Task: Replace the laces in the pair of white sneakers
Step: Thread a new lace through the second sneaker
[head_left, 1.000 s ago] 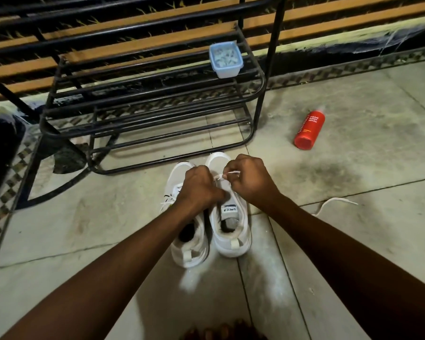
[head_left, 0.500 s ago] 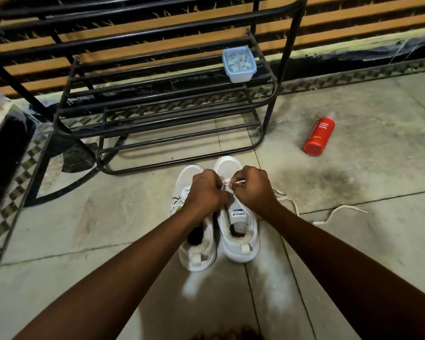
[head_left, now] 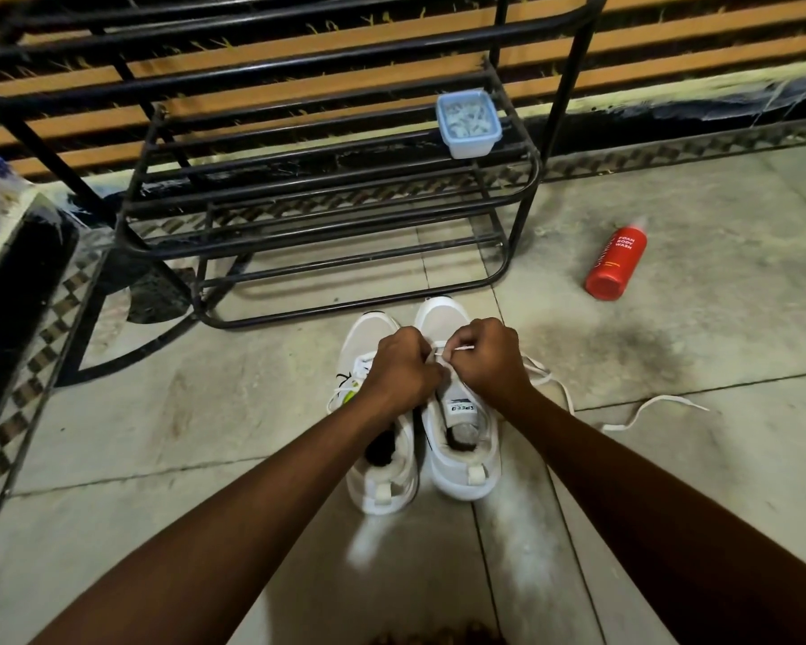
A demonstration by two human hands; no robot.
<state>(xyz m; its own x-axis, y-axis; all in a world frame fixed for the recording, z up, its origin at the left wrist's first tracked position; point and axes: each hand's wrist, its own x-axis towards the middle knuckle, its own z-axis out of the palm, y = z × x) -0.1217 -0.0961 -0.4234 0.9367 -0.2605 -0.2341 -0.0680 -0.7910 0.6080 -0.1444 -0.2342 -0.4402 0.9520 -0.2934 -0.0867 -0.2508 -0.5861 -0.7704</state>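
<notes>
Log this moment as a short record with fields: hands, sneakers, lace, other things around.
left hand: curled at the right sneaker's eyelets, grip hidden
right hand: pinches the white lace
sneakers: side by side on floor, toes toward black rack
white lace: loose end trails right on floor
elsewhere: red bottle lying on floor; lidded container on rack

Bare left grip (head_left: 403, 370), bare right grip (head_left: 489, 360), long bare forearms (head_left: 252, 505), slim wrists (head_left: 516, 398)
</notes>
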